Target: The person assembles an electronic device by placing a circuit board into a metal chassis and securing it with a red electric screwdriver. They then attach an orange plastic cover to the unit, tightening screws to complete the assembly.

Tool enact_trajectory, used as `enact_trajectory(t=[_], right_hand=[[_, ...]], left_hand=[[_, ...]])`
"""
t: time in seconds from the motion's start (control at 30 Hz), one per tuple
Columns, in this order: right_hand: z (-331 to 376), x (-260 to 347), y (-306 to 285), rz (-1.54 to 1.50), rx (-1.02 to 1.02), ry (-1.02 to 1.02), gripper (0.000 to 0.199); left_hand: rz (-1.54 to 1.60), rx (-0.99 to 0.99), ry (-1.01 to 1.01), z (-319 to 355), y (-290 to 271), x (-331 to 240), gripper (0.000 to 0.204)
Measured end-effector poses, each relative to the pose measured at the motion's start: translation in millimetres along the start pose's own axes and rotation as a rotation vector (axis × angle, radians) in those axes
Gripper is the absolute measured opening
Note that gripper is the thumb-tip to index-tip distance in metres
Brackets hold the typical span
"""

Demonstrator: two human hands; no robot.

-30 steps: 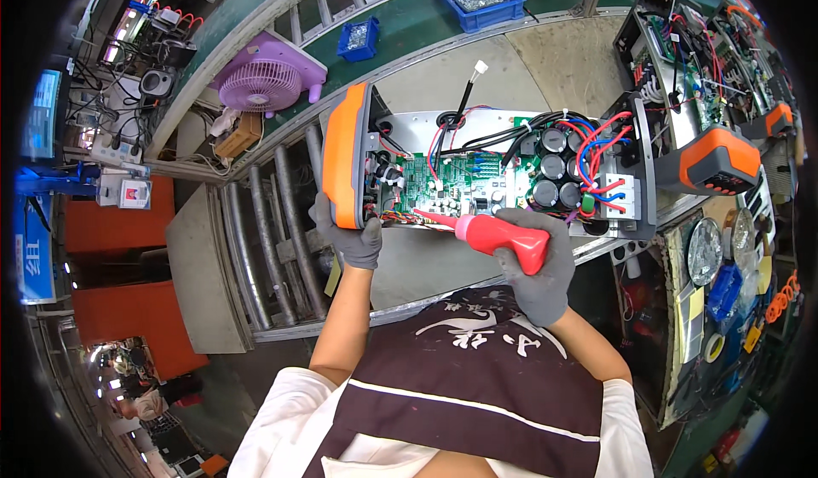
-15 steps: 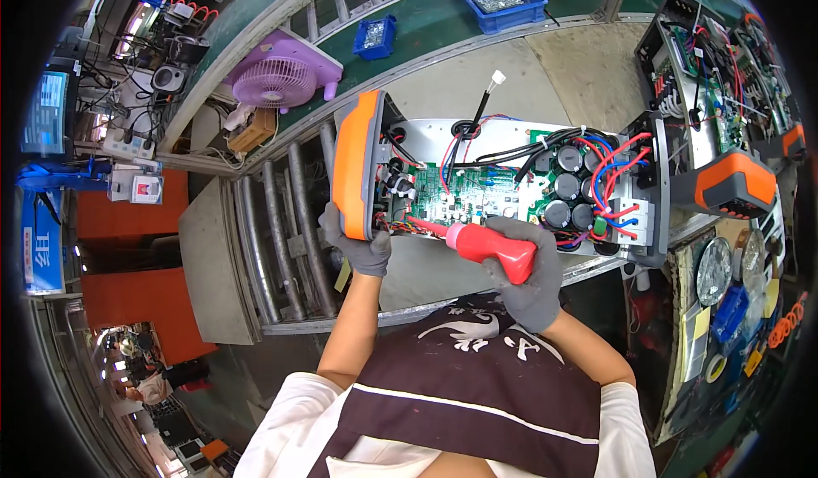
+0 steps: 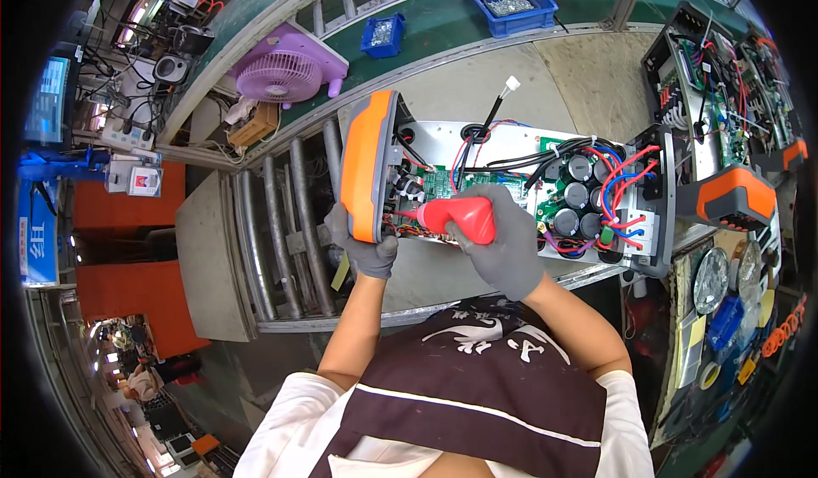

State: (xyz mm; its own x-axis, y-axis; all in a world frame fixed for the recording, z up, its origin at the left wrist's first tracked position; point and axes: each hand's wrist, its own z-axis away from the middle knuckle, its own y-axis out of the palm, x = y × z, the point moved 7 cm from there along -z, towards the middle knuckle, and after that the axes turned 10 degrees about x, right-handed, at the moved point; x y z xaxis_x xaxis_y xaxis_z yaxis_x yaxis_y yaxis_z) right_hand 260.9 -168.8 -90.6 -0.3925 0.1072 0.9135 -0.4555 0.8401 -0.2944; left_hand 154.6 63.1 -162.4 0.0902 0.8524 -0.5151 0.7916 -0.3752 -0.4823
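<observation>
Orange end cover (image 3: 366,167) of the opened unit (image 3: 511,192), centre of frame on the desk (image 3: 477,77), is clamped by the left hand (image 3: 365,244); the red screwdriver (image 3: 452,215) is gripped by the right hand (image 3: 503,239), tip w/ the circuit board (image 3: 443,184). Unit is judged heavy & stiff, board fragile, so it should be taken by the casing. Counted: 1 screwdriver, 2 gloved hands, approx. 3 opened units.

Glowing blue rectangular monitor screen (image 3: 48,99) at far left edge. Blue rectangular wall sign with white characters (image 3: 39,244) at left edge, nearer, beside orange panels. Small white box with a red label (image 3: 136,177) between them. Brown cardboard box (image 3: 254,125) just near the purple fan.
</observation>
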Motion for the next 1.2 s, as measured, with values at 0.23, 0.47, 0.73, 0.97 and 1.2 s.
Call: enact_trajectory(t=[0.23,0.47,0.73,0.97,1.2], right_hand=[[-1.1,8.8,-17.9,-0.034,-0.1,0.099,0.041],[66.5,-7.3,-65.7,-0.493,-0.383,0.183,0.054],[161.6,-1.2,-133.4,-0.876,-0.863,0.105,0.04],[247.3,-13.1,-220.3,-1.146,-1.189,-0.077,0.044],[315.9,-23.5,-180.9,-1.377,-1.002,-0.205,0.055]], left_hand=[[-0.057,0.1,0.045,-0.5,0.2,-3.2,0.11],[-0.014,-0.093,0.168,23.3,1.8,36.4,0.092],[0.154,-0.054,0.176,-23.7,18.3,10.6,0.098],[0.126,0.129,0.198,-104.1,63.4,62.1,0.102],[0.118,0.286,0.159,-144.5,87.6,76.8,0.106]])
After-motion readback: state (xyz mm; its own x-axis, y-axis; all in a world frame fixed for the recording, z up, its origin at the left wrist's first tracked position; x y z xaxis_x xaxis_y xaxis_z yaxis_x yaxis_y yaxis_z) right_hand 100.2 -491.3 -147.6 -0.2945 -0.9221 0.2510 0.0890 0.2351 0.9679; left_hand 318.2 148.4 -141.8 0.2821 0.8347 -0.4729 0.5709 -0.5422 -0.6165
